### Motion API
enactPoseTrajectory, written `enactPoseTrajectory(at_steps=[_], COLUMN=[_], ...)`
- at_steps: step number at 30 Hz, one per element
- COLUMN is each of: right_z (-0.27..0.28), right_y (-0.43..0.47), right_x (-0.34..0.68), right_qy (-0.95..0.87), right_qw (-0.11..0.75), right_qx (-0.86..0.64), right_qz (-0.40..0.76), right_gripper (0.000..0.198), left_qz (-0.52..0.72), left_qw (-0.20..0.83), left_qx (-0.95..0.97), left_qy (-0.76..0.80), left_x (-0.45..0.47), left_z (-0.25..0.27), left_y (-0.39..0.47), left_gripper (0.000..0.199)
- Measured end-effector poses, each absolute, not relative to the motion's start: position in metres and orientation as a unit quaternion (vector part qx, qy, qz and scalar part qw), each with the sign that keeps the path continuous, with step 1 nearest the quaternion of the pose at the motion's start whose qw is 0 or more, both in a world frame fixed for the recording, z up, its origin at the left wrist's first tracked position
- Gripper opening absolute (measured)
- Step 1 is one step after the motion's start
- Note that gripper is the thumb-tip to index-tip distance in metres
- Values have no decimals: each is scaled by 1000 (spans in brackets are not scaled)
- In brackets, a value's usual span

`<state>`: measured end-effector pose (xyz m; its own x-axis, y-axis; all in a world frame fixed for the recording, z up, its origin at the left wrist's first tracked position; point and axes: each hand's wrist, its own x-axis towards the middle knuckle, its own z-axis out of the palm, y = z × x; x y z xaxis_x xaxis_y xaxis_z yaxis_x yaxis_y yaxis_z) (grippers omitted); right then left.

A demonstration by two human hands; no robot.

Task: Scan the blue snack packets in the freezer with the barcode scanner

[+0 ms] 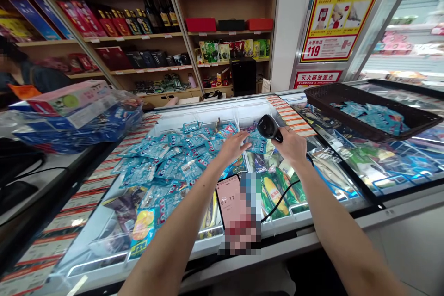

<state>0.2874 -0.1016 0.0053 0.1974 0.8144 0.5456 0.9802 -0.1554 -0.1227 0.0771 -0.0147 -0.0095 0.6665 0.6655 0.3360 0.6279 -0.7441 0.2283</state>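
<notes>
My right hand (292, 144) grips a black handheld barcode scanner (267, 127), its head tipped toward the left. A dark cable hangs down from that hand. Close to its left, my left hand (235, 146) reaches over the freezer's glass top with fingers stretched toward a blue snack packet (257, 144) under the scanner; I cannot tell whether the fingertips touch it. Many more blue packets (166, 155) lie in a loose heap left of my left hand. Between my forearms a phone (231, 203) rests on the glass, its screen lit and partly blurred out.
A dark basket (367, 132) holding more blue packets stands on the freezer at the right. Plastic-wrapped boxes (74, 115) are stacked at the left, near a person (34, 74). Under the glass lie frozen goods. Stocked shelves (138, 37) line the back.
</notes>
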Motion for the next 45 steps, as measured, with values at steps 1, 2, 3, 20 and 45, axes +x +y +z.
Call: enactPoseTrajectory(at_steps=[1,2,3,20,45], right_z=[6,6,6,3,-7], right_y=[-101,-101,-101,-105,-109], right_x=[288,288,288,277,256], right_qy=[-606,-605,-603,-640,-798], right_qw=[231,233,235,232,199], right_qx=[-739,-740,-740,-708,-534], right_qz=[-180,-180,-181,-187,-195], right_gripper=[29,29,29,30,33], left_qz=[193,180,164,439,585], left_qw=[46,47,49,214,431], left_qx=[917,922,928,723,522], left_qy=[347,338,330,488,446], left_x=[84,90,94,36,4], left_z=[-10,-10,-11,-12,-31], left_y=[-11,-7,-4,-22,-33], left_gripper=[46,47,48,26,40])
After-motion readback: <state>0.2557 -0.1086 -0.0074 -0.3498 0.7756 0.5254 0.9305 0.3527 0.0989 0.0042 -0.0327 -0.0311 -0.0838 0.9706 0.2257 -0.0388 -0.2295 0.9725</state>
